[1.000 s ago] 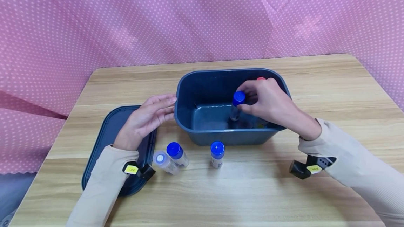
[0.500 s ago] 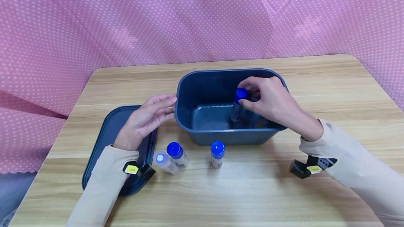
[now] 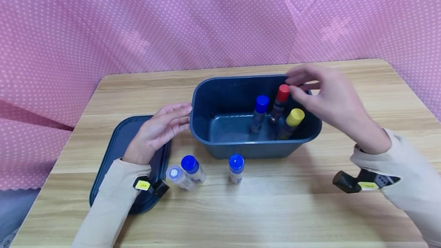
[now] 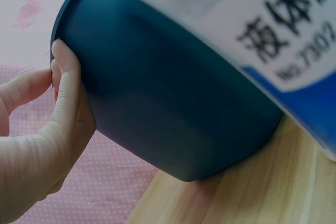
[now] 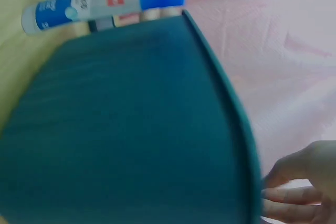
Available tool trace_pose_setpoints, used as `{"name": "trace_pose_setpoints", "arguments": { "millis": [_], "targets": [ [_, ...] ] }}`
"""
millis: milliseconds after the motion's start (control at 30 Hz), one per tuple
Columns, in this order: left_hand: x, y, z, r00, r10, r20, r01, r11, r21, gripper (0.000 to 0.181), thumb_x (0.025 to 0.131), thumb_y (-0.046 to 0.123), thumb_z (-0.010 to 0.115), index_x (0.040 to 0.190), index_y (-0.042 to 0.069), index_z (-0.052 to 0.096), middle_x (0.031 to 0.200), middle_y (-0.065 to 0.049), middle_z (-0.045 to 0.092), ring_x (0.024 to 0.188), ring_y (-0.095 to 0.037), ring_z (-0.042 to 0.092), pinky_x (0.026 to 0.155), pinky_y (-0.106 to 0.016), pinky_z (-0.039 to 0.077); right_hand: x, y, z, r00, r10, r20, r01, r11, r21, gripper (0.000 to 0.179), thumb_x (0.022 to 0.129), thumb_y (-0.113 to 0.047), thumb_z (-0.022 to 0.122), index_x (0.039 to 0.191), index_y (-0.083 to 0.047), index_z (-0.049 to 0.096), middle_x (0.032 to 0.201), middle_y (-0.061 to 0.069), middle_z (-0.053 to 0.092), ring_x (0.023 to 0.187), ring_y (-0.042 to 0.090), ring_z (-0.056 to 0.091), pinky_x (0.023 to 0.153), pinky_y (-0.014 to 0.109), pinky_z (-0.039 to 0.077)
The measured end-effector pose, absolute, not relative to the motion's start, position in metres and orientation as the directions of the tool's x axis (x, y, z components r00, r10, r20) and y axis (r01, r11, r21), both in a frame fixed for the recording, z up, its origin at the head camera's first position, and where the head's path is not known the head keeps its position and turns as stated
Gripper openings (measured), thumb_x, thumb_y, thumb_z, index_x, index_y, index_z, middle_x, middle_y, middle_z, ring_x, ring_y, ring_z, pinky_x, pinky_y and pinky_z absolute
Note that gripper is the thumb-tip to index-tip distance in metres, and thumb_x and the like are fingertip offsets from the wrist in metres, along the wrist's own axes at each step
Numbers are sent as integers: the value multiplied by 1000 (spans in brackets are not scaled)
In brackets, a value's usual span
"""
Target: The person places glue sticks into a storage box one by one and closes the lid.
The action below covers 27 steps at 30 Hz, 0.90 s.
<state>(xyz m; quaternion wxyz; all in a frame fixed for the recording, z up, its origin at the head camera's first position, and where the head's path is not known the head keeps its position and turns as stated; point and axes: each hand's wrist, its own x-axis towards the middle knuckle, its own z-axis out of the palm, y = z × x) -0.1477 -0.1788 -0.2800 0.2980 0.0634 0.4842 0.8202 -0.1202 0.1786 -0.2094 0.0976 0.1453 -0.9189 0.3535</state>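
Note:
The dark blue bin (image 3: 237, 150) stands on the table. Inside, toward its right end, a blue-capped glue bottle (image 3: 259, 115), a red-capped bottle (image 3: 281, 98) and a yellow-capped bottle (image 3: 293, 121) stand upright. My left hand (image 3: 158, 130) touches the bin's left end near the rim with extended fingers, also seen as a hand (image 4: 58, 119) in the left wrist view. Over the right rim hovers my right hand (image 3: 332, 93), holding nothing, its fingers loosely bent close to the red cap. In the right wrist view part of that hand (image 5: 302, 182) shows beyond the bin's rim.
In front of the bin stand two blue-capped glue bottles (image 3: 236, 168) and a bottle with a translucent top (image 3: 180, 177). The dark lid (image 3: 132, 133) lies left, partly under my left forearm. Behind the table hangs a pink dotted cloth (image 3: 220, 22).
My right hand has let go of the blue-capped bottle, which stands in the bin, and has moved up and right. The red and yellow caps are now uncovered. My left hand has stayed put.

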Motion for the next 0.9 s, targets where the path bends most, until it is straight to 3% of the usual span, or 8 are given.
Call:
{"name": "trace_pose_setpoints", "arguments": {
  "millis": [100,233,400,467,700,900],
  "targets": [
    [-148,-179,-281,-817,547,-183,-424,-354,834,18,99,3,50,108,0,67,100,-10,68,90,-18,64,82,-28,56,-120,192,-209,-936,-139,323,-321,715,-622,22,90,-9,65,111,-8,69,102,10,71,90,6,64,74,3,43],
    [-147,-178,-281,-820,540,-189,-424,-351,835,18,99,2,50,107,0,66,100,-11,68,90,-18,64,81,-28,56,-119,206,-213,-938,-99,333,-303,701,-646,20,88,-10,69,108,-8,70,97,6,72,82,-10,58,69,2,44],
    [-146,-178,-282,-822,534,-198,-428,-348,834,18,99,3,51,109,0,66,101,-11,67,91,-18,65,82,-28,56,-116,218,-221,-951,-67,301,-260,698,-667,19,88,-13,70,107,-9,70,88,-17,67,80,-9,58,66,2,45],
    [-146,-178,-282,-822,534,-198,-427,-346,836,18,99,3,51,109,0,66,101,-11,67,91,-18,65,82,-28,56,-115,221,-222,-955,-61,290,-248,702,-668,19,89,-15,69,107,-9,70,86,-20,65,80,-8,58,66,2,45],
    [-146,-178,-284,-823,536,-189,-418,-345,840,19,100,3,50,109,0,66,101,-10,68,90,-18,65,82,-28,56,-111,227,-228,-966,-51,253,-218,686,-695,22,89,-16,69,108,-7,69,83,-11,68,72,-5,62,66,4,48],
    [-145,-178,-285,-826,531,-191,-418,-349,838,18,100,3,50,108,0,66,101,-11,68,91,-18,65,81,-28,56,-106,233,-236,-988,-20,156,-124,709,-694,24,89,-26,70,110,-14,67,81,-14,69,70,-4,65,60,11,46]
  ]
}}
